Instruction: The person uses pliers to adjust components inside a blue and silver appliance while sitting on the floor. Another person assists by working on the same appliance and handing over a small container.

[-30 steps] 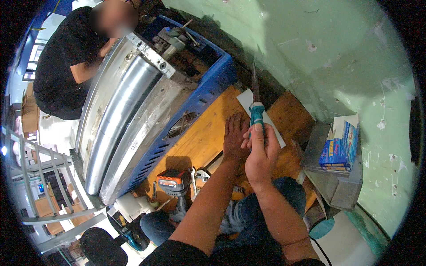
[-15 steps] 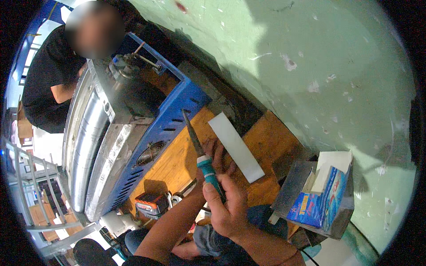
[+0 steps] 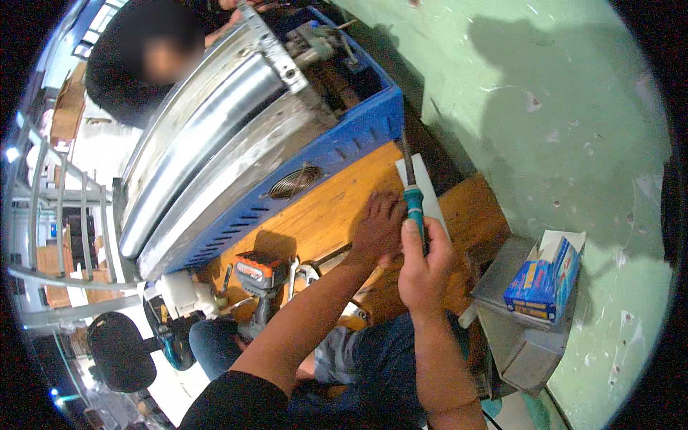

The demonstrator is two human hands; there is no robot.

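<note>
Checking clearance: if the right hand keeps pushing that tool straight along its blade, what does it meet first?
Probably the blue machine housing. The right hand holds a teal-handled tool whose blade points up past the white strip toward that housing's corner. Depth is unclear; it might pass beside it toward the green wall.

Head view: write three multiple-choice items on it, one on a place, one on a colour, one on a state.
1. Where does the tissue box sit?
A. on the grey metal bin
B. on the blue machine
C. on the floor
2. What colour is the handle of the file?
A. red
B. teal
C. yellow
3. What is the left hand doing?
A. gripping the cordless drill
B. hanging free
C. pressing flat on the wooden bench

A: the box rests on the bin's top. B: teal shows above the right hand. C: the fingers lie spread on the wood.
</note>
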